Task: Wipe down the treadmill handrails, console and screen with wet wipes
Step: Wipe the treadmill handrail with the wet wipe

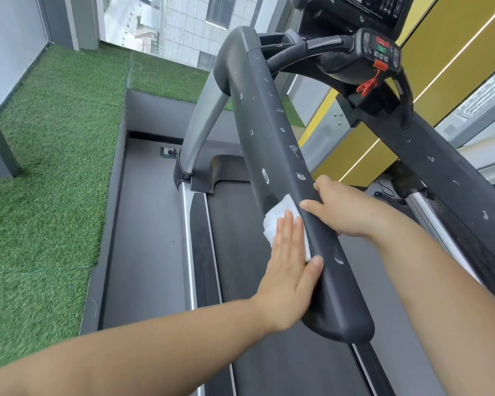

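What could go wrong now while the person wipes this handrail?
The left hand only presses the wipe flat against the handrail, so the wipe may slip and fall.
White marks higher up the handrail could stay if the wiping stops short.
Reaching on, an arm might catch the red safety clip.

Most of the wet wipe (277, 214) lies hidden under the flat fingers of the left grip (290, 270), and the lower fingers of the right grip (347, 210) vanish behind the handrail (272, 132). At the top of the frame the console (357, 8) is cut off by the edge, and its button markings are too small to read.
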Available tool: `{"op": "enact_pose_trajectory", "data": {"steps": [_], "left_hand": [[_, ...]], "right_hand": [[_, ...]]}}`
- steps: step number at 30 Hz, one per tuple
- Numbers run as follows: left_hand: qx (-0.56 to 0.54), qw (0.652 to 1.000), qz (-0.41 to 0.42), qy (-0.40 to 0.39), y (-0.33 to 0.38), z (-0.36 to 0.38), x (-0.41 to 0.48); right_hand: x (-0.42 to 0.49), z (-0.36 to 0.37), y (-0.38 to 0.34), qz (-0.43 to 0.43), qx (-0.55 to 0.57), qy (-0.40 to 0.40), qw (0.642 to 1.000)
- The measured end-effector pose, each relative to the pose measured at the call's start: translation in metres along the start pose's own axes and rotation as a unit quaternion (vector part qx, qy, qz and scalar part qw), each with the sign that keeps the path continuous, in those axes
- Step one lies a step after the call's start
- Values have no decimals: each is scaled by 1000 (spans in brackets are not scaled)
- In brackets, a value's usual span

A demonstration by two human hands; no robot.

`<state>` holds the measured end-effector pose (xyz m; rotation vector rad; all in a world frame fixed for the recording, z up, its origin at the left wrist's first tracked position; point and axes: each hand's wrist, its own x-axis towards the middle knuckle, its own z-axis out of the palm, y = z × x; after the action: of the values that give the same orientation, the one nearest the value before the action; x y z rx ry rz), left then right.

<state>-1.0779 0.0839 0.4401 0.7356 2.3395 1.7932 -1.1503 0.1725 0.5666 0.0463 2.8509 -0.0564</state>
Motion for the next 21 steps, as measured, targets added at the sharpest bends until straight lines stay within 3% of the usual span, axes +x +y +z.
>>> {"op": "enact_pose_trajectory", "data": {"steps": [4,9,14,17,21], "left_hand": [[39,998,39,-24,-9,11,-25],[-33,999,-11,17,-3,-4,7],[-16,1000,11,-19,-8,2,-8],[-97,995,2,28,-6,-16,18],[-156,976,-11,153,-12,-16,25]], "right_hand": [[0,1,0,1,-22,6,1000],[-2,2,-2,7,-11,12,1000],[9,-6,2,33,92,-21,995],[21,-17,-1,45,115,-32,992],[37,-19,-11,44,118,10,992]]}}
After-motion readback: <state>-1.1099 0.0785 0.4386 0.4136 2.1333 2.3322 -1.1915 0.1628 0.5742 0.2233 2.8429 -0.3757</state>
